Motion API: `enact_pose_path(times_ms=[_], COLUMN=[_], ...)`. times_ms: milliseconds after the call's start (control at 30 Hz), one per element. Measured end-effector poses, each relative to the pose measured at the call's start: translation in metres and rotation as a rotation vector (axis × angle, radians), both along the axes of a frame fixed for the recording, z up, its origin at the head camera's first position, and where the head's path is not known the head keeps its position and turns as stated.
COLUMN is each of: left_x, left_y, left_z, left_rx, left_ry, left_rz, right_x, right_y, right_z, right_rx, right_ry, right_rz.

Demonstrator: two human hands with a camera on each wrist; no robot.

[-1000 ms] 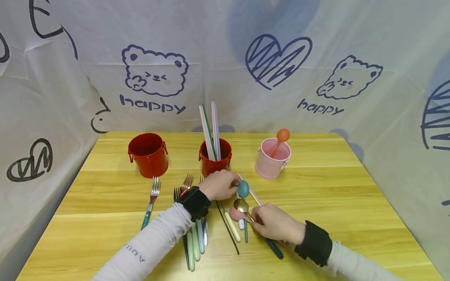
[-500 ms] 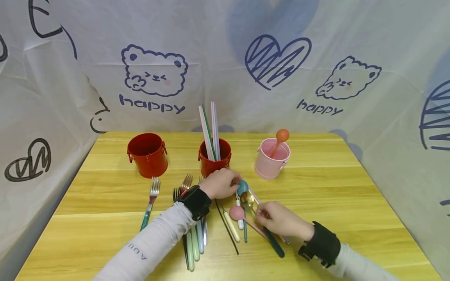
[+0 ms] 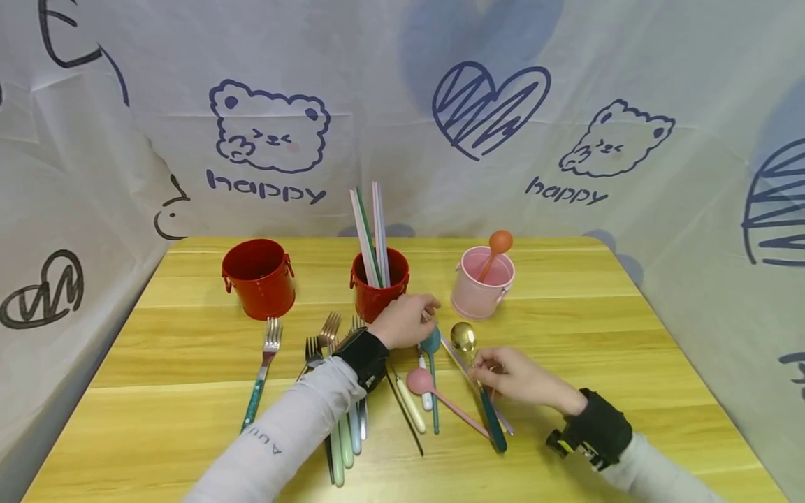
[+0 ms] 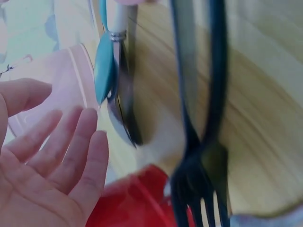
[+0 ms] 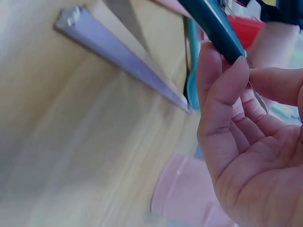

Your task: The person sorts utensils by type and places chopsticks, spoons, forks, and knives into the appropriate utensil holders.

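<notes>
My right hand (image 3: 518, 377) pinches a gold spoon (image 3: 463, 337) by its dark green handle (image 5: 215, 28), between thumb and fingers. The spoon's bowl points away from me, right of the pile. My left hand (image 3: 404, 321) is just above the bowl of a blue spoon (image 3: 430, 340), in front of the middle red bucket (image 3: 375, 300). In the left wrist view, the fingers of that hand (image 4: 57, 161) are spread and nothing is in them. A pink spoon (image 3: 420, 382) lies across the pile, near a cream-handled utensil (image 3: 411, 405) and a lilac chopstick (image 3: 505, 422).
Several forks lie under and beside my left forearm; one teal-handled fork (image 3: 254, 399) is farther left. Another red bucket (image 3: 259, 279) stands at the back left. Chopsticks (image 3: 371, 237) stand in the middle bucket; an orange spoon (image 3: 500, 242) stands in the pink bucket (image 3: 476, 297).
My right hand has drawn the gold spoon off the blue and pink spoons, to the right. The pink spoon now lies uncovered. My left hand's fingers have loosened above the blue spoon.
</notes>
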State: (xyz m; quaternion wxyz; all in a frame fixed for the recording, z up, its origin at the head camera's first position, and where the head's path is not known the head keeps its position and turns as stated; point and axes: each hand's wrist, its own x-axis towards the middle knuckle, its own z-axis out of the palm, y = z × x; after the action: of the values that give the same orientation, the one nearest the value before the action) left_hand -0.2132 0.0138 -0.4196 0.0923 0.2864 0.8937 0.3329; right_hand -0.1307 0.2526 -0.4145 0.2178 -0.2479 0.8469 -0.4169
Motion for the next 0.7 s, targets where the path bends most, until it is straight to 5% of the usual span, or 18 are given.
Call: enact_pose_path(times_ms=[433, 700], left_x=[-0.011, -0.018], left_y=[0.034, 0.057], left_z=[0.008, 0.01], left_rx=[0.058, 0.188], left_ry=[-0.007, 0.003], left_rz=[0.142, 0.187], right_x=[-0.026, -0.042], right_y=[0.03, 0.04], right_z=[0.036, 0.064], right_rx=[0.031, 0.07], right_ry=[0.165, 0.471], right_rz=[-0.218, -0.395])
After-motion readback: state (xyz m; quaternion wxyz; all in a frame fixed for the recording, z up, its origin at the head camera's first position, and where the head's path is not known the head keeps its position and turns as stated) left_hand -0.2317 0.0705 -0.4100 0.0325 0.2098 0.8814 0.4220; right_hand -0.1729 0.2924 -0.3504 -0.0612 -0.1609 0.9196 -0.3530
